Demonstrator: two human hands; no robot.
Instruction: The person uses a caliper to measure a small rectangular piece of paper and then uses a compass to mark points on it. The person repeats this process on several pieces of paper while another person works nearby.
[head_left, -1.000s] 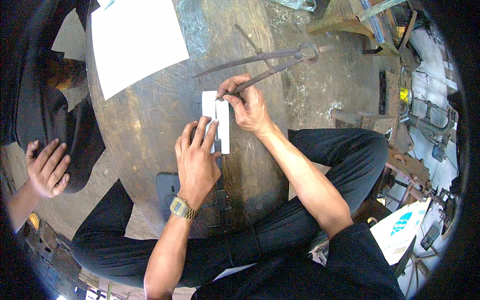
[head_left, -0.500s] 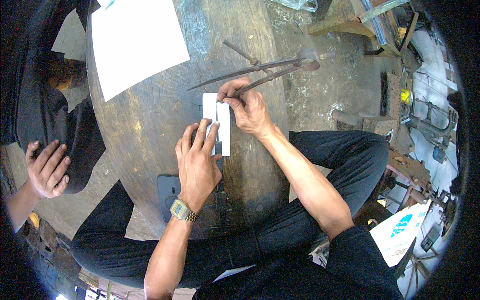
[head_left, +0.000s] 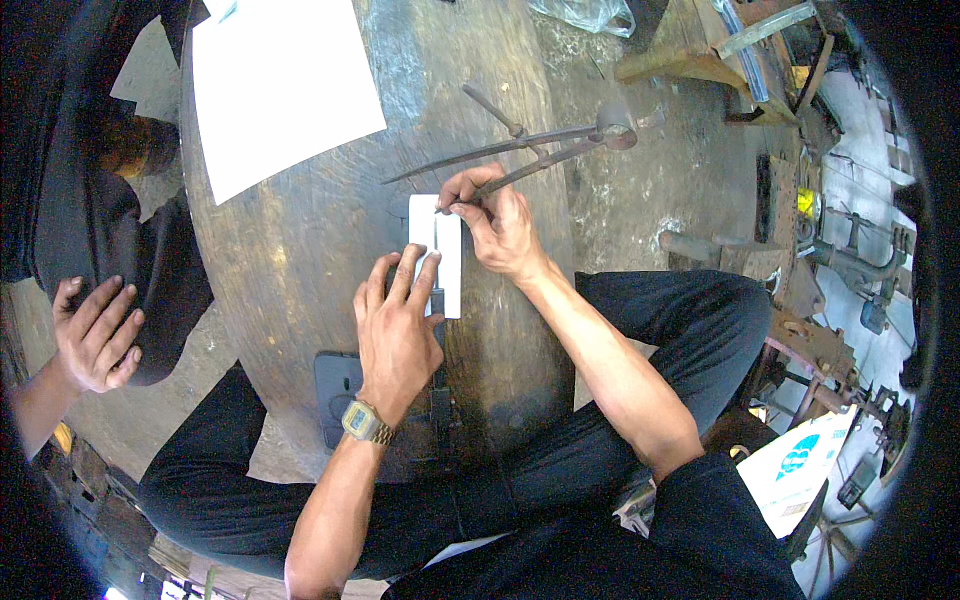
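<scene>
A white strip (head_left: 452,265) lies lengthwise on the wooden tabletop in front of me. My left hand (head_left: 395,330), with a watch on its wrist, rests palm down with fingers stretched and spread, their tips at the strip's left side. Partly under that hand, a narrow dark metal tool (head_left: 438,299) runs along the strip and on toward me. My right hand (head_left: 500,232) is closed around one leg of a large metal divider (head_left: 572,133), near its point by the strip's upper end. The divider's other leg stretches left above the strip, apart from it.
A large white sheet (head_left: 285,95) covers the tabletop's far left. Beside my left wrist lies a dark phone (head_left: 336,385). Another person's hand (head_left: 98,335) rests at the left, off the table. Metal machine parts (head_left: 815,340) and a printed carton (head_left: 795,470) stand at the right.
The divider has turned slightly, its adjusting rod now a little farther right. Both hands keep nearly the same place on the strip. The whole view has shifted slightly.
</scene>
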